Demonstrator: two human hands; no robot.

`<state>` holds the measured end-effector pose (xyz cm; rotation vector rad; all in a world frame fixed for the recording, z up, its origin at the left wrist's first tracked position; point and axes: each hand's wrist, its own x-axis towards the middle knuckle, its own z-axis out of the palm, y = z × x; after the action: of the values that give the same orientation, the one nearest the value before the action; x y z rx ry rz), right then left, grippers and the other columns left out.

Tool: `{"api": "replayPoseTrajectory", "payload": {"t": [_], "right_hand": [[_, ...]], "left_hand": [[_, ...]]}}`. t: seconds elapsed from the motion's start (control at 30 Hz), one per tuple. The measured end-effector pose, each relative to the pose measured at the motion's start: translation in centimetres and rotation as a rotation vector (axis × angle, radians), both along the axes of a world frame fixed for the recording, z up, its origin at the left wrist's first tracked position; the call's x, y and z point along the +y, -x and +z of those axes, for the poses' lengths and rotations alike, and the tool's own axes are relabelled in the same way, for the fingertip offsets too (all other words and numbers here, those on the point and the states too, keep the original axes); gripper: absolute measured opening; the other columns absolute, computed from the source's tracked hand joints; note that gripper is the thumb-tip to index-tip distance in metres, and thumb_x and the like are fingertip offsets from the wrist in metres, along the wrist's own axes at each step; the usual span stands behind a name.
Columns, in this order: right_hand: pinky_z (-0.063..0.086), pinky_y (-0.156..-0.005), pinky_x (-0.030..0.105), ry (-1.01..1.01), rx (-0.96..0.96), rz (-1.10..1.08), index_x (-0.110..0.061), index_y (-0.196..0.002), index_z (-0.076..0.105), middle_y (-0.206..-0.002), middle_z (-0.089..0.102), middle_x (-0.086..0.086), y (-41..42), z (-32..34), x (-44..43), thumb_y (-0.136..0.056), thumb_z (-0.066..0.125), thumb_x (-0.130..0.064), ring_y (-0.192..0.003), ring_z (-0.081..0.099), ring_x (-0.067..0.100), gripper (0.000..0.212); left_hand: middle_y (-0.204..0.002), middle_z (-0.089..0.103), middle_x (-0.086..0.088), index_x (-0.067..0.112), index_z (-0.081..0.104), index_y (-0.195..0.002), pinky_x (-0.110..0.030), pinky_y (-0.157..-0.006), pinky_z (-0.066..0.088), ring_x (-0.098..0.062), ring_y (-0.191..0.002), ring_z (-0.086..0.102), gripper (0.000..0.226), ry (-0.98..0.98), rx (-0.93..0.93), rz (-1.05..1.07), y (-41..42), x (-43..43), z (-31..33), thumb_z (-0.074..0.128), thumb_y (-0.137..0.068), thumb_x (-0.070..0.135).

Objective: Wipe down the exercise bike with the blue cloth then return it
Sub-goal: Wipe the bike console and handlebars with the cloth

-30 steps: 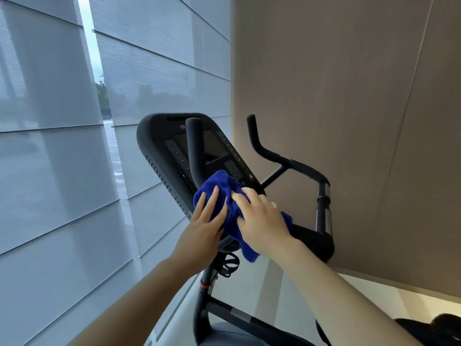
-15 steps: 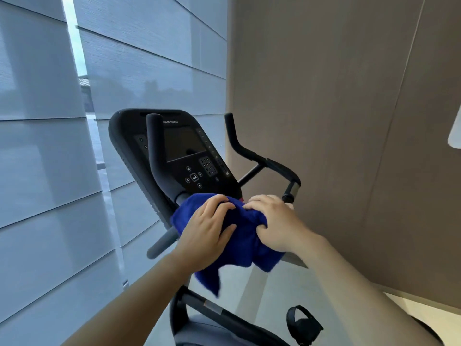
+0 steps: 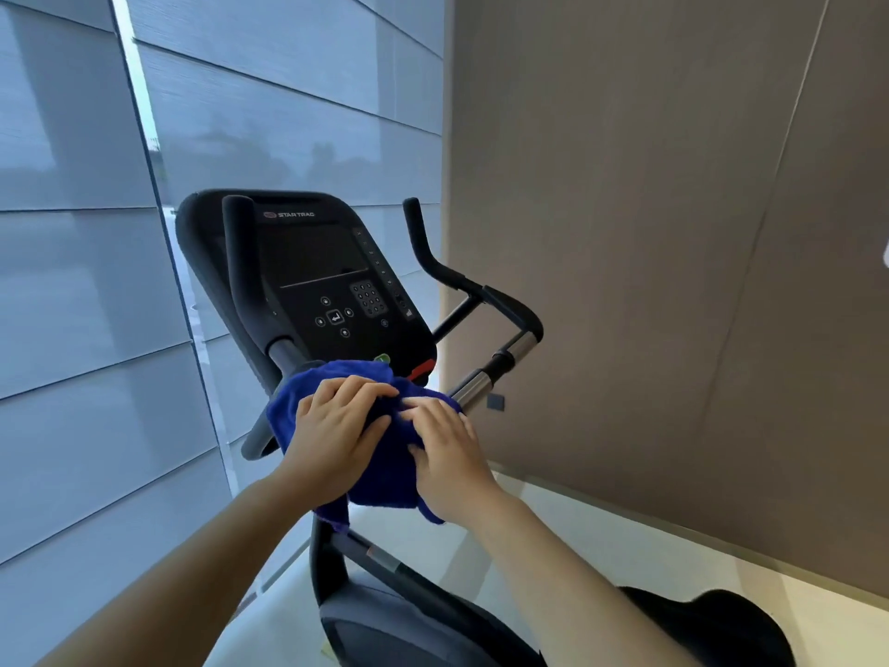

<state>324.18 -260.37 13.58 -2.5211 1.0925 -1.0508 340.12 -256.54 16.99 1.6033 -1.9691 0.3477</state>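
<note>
Both hands bunch the blue cloth [image 3: 380, 474] on the exercise bike [image 3: 326, 560], just below its console.

Nearest, the black saddle [image 3: 712, 628] sits at lower right. Past it, the left hand [image 3: 336, 435] curls its fingers over the cloth and grips it, while the right hand [image 3: 447, 454] beside it pinches the same cloth between curled fingers and thumb. The cloth drapes over the handlebar centre, touching the lower edge of the Star Trac console [image 3: 312, 262]. A chrome bar [image 3: 481, 382] runs off to the right. Window blinds [image 3: 96, 281] and a tan wall [image 3: 649, 233] stand behind.
</note>
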Motion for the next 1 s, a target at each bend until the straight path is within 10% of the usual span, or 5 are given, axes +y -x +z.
{"api": "replayPoseTrajectory", "payload": {"t": [0.3, 1.0], "right_hand": [[0.028, -0.112, 0.037, 0.036, -0.078, 0.104, -0.015, -0.128, 0.05, -0.139, 0.046, 0.0, 1.2, -0.7, -2.2, -0.096, 0.043, -0.015, -0.13, 0.036, 0.013, 0.033], [0.04, -0.094, 0.018, -0.073, -0.241, -0.098, -0.022, -0.114, 0.06, -0.121, 0.055, -0.009, 5.7, -2.0, -0.8, -0.081, 0.067, -0.016, -0.111, 0.05, 0.007, 0.034]], "left_hand": [[-0.138, 0.044, 0.005, 0.034, 0.043, -0.134, -0.041, -0.098, 0.027, -0.023, -0.125, 0.034, 0.072, -0.081, -0.241, 0.226, 1.3, -1.8, 0.5, -0.002, -0.081, 0.053], [-0.117, 0.054, 0.012, 0.041, 0.052, -0.114, -0.031, -0.073, 0.028, -0.019, -0.105, 0.044, 0.026, -0.009, -0.297, -0.051, 4.3, -3.4, 0.9, 0.042, -0.091, 0.048]]}}
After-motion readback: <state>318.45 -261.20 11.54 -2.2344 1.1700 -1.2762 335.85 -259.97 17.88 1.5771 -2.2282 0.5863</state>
